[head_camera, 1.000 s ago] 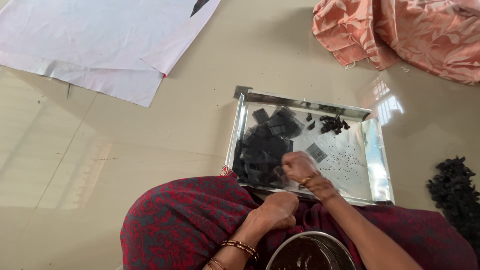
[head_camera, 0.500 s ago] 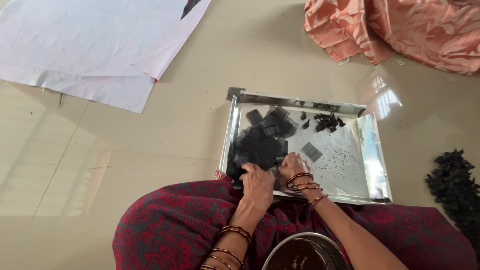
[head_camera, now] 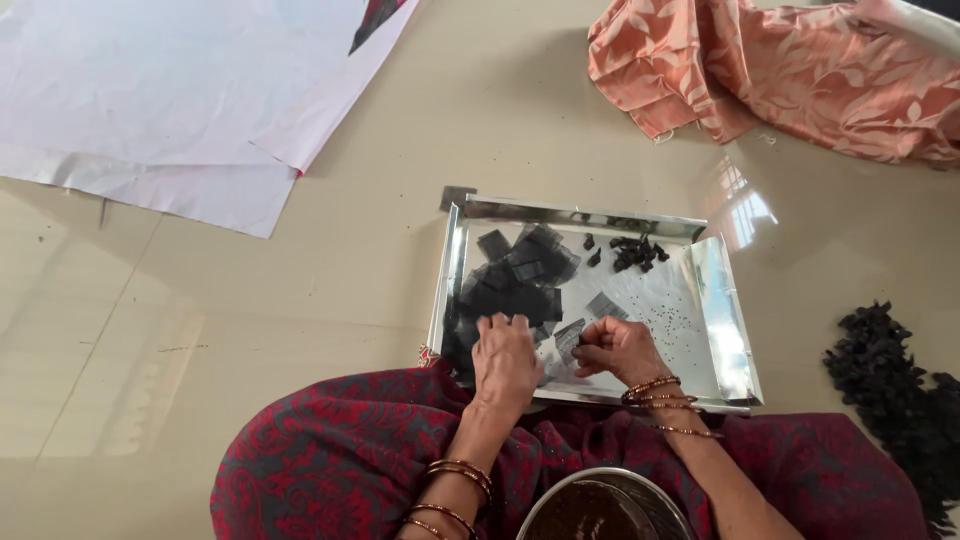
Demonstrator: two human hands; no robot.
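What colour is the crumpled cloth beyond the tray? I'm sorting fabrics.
The crumpled cloth is salmon-orange with a pale leaf pattern, seen in the head view.

Your tray lies on the floor before your lap, film squares in its left half, a small clump at its far edge. Paper sheets lie far left, cloth far right, a bowl nearest you.

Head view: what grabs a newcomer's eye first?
The shiny steel tray at centre, with dark translucent squares piled in its left half and a small heap of black bits near its far rim. Both hands, left hand and right hand, work at its near edge. Peach patterned cloth lies top right.
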